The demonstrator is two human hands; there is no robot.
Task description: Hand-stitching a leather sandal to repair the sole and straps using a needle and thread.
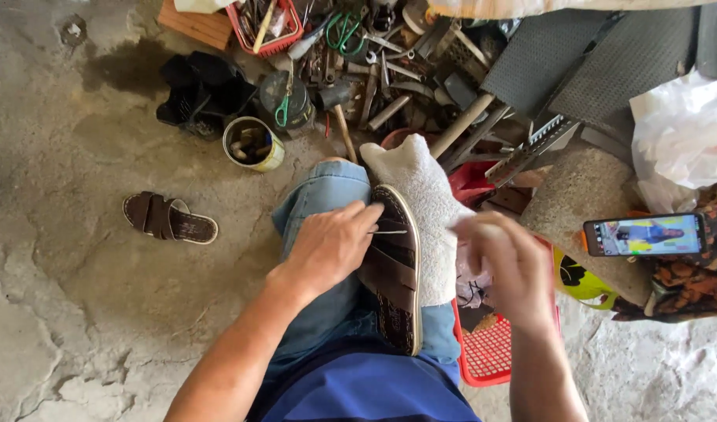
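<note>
Blue cloth at the person's lap (374, 391) fills the near edge of the frame, with faded denim (327, 195) over the raised knee beyond it. Far to the left, a matching brown strapped sandal (169, 218) lies alone on cracked grey concrete floor (77, 312), which offers the widest open room in view. A small yellow-rimmed tin of odds and ends (252, 143) stands beyond it, near a black boot (198, 94).

At centre, the left hand (327, 248) curls over the straps of a brown leather sandal with a pale rubber sole edge (396, 270), fingers closed to pin it on its side against the knee, apparently so the sole edge faces up for work. A thin metal needle or awl (390, 231) pokes out at the fingertips. A thick off-white cloth (425, 211) pads the knee under the sandal.

To the right, the right hand (509, 266) is blurred in motion; its fingers look pinched together, but whether they hold thread or a tool cannot be told. A red plastic mesh basket (487, 352) sits just beside the right thigh, crowding that side.

Far behind, a heap of hammers, scissors and metal tools (374, 70) hems in the knee. On the right, a smartphone with a lit screen (645, 234) rests on patterned fabric (687, 285).
</note>
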